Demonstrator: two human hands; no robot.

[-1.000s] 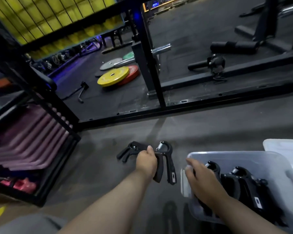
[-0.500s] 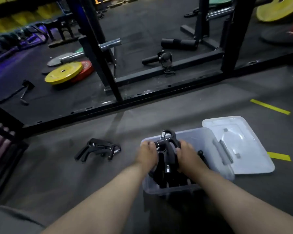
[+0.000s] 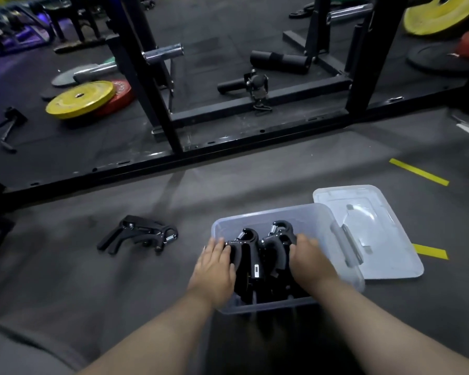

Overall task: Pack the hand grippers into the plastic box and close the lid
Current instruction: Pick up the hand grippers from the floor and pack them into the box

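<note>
My hands in plastic box [image 3: 271,212].
Left hand [image 3: 214,269] fingers [image 3: 222,246] grasp hand gripper [image 3: 245,250]; right hand [image 3: 312,261] on packed grippers [image 3: 278,247], grip unclear.

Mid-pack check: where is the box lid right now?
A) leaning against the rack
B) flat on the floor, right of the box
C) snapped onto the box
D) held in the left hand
B: the clear lid lies flat on the floor beside the right side of the plastic box, which stands open.
</note>
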